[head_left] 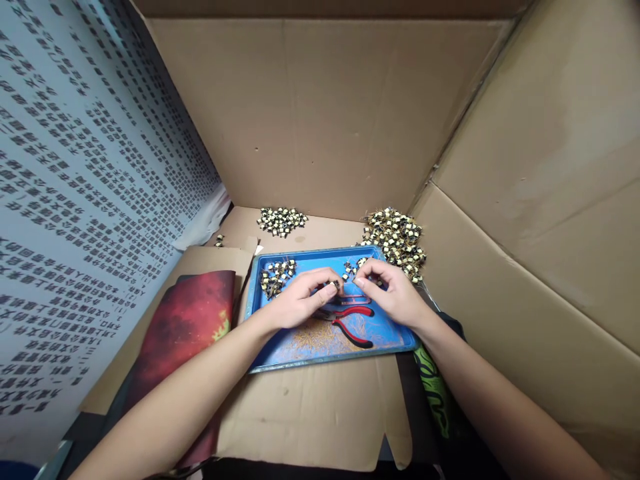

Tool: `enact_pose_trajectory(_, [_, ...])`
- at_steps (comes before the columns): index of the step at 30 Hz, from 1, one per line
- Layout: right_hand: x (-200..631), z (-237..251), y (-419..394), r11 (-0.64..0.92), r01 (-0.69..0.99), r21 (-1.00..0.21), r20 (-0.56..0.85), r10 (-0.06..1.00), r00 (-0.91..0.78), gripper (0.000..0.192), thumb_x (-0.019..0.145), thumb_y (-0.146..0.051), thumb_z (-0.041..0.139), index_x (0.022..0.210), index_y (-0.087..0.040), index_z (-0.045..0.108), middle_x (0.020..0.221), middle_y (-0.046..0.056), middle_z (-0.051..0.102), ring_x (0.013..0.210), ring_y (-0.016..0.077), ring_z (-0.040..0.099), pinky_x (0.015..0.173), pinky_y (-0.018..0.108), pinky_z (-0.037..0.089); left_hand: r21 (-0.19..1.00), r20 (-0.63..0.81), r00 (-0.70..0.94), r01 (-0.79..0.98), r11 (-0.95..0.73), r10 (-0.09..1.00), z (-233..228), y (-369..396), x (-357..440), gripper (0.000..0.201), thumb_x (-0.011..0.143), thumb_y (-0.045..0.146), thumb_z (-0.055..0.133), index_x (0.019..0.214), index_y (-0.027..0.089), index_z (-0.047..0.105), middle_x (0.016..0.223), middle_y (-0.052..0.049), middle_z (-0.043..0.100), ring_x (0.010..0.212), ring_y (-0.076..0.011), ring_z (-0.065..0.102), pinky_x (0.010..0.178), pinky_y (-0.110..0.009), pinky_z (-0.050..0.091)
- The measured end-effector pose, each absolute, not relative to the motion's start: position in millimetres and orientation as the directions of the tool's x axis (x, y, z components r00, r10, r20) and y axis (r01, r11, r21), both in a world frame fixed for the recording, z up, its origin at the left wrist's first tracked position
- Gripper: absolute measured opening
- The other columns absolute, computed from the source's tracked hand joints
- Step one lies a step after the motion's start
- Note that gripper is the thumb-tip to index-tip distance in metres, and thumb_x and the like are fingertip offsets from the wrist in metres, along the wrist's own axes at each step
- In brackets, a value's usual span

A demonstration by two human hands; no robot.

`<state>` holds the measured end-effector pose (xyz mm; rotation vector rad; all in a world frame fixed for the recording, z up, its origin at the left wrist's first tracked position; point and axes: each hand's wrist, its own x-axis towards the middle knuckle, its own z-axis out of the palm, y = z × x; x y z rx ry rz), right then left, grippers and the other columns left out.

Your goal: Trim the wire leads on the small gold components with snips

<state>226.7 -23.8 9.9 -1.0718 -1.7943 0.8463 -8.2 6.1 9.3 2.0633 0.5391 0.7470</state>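
My left hand (303,299) is over the middle of a blue tray (390,339), its thumb and fingers closed on a small coil component (334,285) with yellow and black sides. To its right, my right hand (395,297) is pinched, thumb against fingertips; whatever sits between them is too small to make out. Red-and-black-handled pliers (354,335) lie in the tray just below the hands, their jaws partly hidden by my left hand. Short copper-coloured wire clippings (315,337) are scattered over the tray's near part.
Similar components (277,275) lie in the tray's left corner, with a few more (347,270) near my right hand. Behind the tray are a loose pile (283,221) and a bigger heap with wires (395,240). Cardboard walls (320,113) enclose the back and right. Red printed fabric (187,320) lies left.
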Motion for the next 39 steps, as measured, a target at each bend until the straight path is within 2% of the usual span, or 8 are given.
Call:
enact_pose_trajectory(5, [220, 13, -23, 0.377, 0.303, -0.875, 0.284, 0.908, -0.310, 0.019, 0.095, -0.035, 0.065, 0.105, -0.021, 0.073, 0.090, 0.004, 0.073, 0.079, 0.0190, 0.064, 0.071, 0.032, 0.048, 0.863, 0.251, 0.728, 0.131, -0.489, 0.638, 9, 5, -9, 0.038, 0.107, 0.046, 0.045, 0.094, 0.016, 0.065, 0.092, -0.006, 0.068, 0.085, -0.0184, 0.062, 0.083, -0.032, 0.049])
enact_pose_trajectory(10, [211, 11, -24, 0.358, 0.316, -0.879, 0.282, 0.923, -0.260, 0.015, 0.093, -0.033, 0.069, 0.088, -0.020, 0.075, 0.083, 0.003, 0.075, 0.072, 0.0170, 0.065, 0.068, 0.030, 0.049, 0.884, 0.205, 0.734, 0.145, -0.444, 0.647, 7, 4, -9, 0.040, 0.107, 0.047, 0.044, 0.092, 0.015, 0.063, 0.088, -0.005, 0.067, 0.082, -0.0169, 0.061, 0.078, -0.030, 0.049])
enact_pose_trajectory(16, [212, 14, -27, 0.411, 0.421, -0.809, 0.317, 0.907, -0.276, 0.013, 0.093, -0.025, 0.064, 0.082, -0.021, 0.067, 0.081, 0.002, 0.071, 0.074, 0.0177, 0.062, 0.068, 0.030, 0.047, 0.909, 0.191, 0.754, 0.106, -0.403, 0.628, 7, 7, -9, 0.037, 0.106, 0.046, 0.048, 0.092, 0.016, 0.064, 0.087, -0.004, 0.065, 0.081, -0.0160, 0.059, 0.079, -0.029, 0.047])
enact_pose_trajectory(20, [217, 14, -21, 0.349, 0.329, -0.877, 0.261, 0.923, -0.284, 0.015, 0.094, -0.030, 0.063, 0.082, -0.020, 0.064, 0.078, 0.001, 0.066, 0.072, 0.0167, 0.059, 0.065, 0.030, 0.046, 0.939, 0.201, 0.748, 0.037, -0.342, 0.632, 9, 8, -8, 0.036, 0.104, 0.048, 0.052, 0.093, 0.016, 0.064, 0.088, -0.005, 0.066, 0.082, -0.0165, 0.060, 0.081, -0.030, 0.048])
enact_pose_trajectory(24, [220, 11, -17, 0.236, 0.145, -0.961, 0.182, 0.933, -0.312, 0.018, 0.093, -0.036, 0.065, 0.101, -0.020, 0.069, 0.084, 0.002, 0.067, 0.073, 0.0160, 0.061, 0.067, 0.030, 0.050, 0.949, 0.191, 0.740, 0.029, -0.314, 0.645, 7, 6, -8, 0.037, 0.105, 0.048, 0.051, 0.093, 0.015, 0.064, 0.088, -0.005, 0.066, 0.081, -0.0166, 0.060, 0.080, -0.031, 0.048])
enact_pose_trajectory(27, [217, 11, -20, 0.281, 0.172, -0.944, 0.214, 0.921, -0.326, 0.027, 0.093, -0.037, 0.069, 0.114, -0.021, 0.074, 0.090, 0.004, 0.070, 0.078, 0.0176, 0.063, 0.071, 0.032, 0.052, 0.947, 0.173, 0.739, 0.056, -0.316, 0.651, 4, 7, -9, 0.038, 0.105, 0.048, 0.051, 0.092, 0.015, 0.064, 0.087, -0.005, 0.066, 0.081, -0.0165, 0.059, 0.078, -0.030, 0.048])
enact_pose_trajectory(34, [213, 12, -27, 0.331, 0.242, -0.912, 0.256, 0.921, -0.294, 0.018, 0.093, -0.033, 0.072, 0.103, -0.021, 0.081, 0.090, 0.004, 0.075, 0.077, 0.0168, 0.065, 0.071, 0.031, 0.049, 0.953, 0.142, 0.731, 0.081, -0.291, 0.667, 2, 7, -10, 0.038, 0.105, 0.047, 0.051, 0.091, 0.014, 0.063, 0.085, -0.004, 0.066, 0.079, -0.0149, 0.058, 0.077, -0.027, 0.046])
enact_pose_trajectory(39, [211, 12, -28, 0.336, 0.299, -0.893, 0.264, 0.930, -0.255, 0.012, 0.094, -0.026, 0.068, 0.088, -0.020, 0.077, 0.084, 0.001, 0.075, 0.073, 0.0148, 0.063, 0.069, 0.029, 0.045, 0.939, 0.142, 0.753, 0.103, -0.328, 0.642, 4, 7, -10, 0.036, 0.106, 0.045, 0.048, 0.096, 0.014, 0.064, 0.090, -0.005, 0.068, 0.084, -0.0157, 0.061, 0.082, -0.028, 0.047])
